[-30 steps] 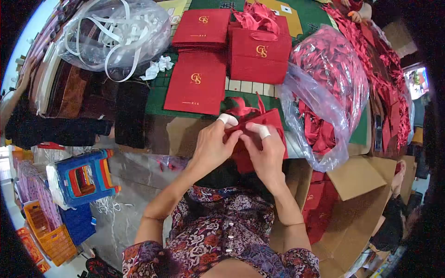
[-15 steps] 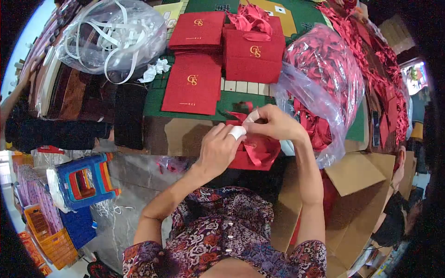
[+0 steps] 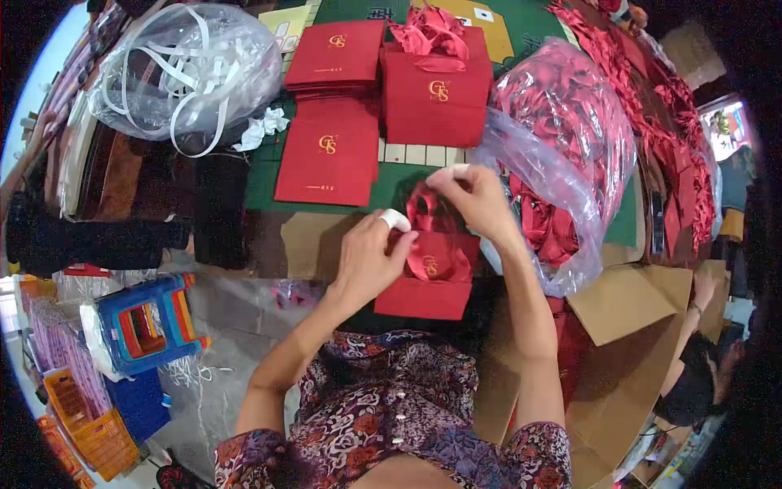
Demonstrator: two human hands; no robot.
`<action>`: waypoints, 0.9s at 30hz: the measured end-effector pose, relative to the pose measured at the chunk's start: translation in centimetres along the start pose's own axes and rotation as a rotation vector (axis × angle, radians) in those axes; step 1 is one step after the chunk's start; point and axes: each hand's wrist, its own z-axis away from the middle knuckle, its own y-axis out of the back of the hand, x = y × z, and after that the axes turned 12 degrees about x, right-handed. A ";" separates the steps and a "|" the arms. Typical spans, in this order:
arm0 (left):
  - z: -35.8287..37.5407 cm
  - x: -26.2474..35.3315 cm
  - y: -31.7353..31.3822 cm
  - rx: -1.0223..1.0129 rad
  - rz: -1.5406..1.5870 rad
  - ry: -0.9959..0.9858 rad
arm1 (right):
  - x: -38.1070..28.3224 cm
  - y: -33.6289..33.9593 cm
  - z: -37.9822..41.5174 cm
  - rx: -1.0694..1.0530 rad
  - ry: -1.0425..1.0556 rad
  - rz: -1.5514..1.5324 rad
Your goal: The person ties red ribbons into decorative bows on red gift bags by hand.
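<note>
A small red gift bag (image 3: 423,298) with a gold logo lies at the table's front edge, between my hands. Red ribbon (image 3: 425,213) rises from its top. My left hand (image 3: 371,254), its fingertip wrapped in white, is closed in a pinch on the ribbon's left side. Higher up on the right, my right hand (image 3: 476,200), also with a white-wrapped finger, pinches the ribbon's upper end. Beyond them stand a filled stack of red bags (image 3: 440,102) with ribbons on top and flat red bags (image 3: 326,163) to its left.
A clear bag of white straps (image 3: 191,73) lies at the back left. At the right is a plastic bag of red ribbons (image 3: 562,138). An open cardboard box (image 3: 623,367) stands below right. Stacked stools (image 3: 142,326) are at lower left; a co-worker's arm (image 3: 696,310) shows far right.
My hands have moved apart, the right one up and the left one slightly down and left. The small bag has shifted down and its gold logo now shows.
</note>
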 end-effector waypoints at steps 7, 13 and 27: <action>-1.1 -0.4 -0.6 0.072 -0.025 0.035 | -3.0 3.2 2.0 0.103 -0.083 0.290; -3.0 1.0 -1.5 -0.038 -0.237 0.133 | -1.9 0.2 3.0 0.023 0.029 0.571; -1.9 1.8 -2.1 0.179 0.150 0.127 | -3.3 0.8 5.0 0.149 -0.186 -0.103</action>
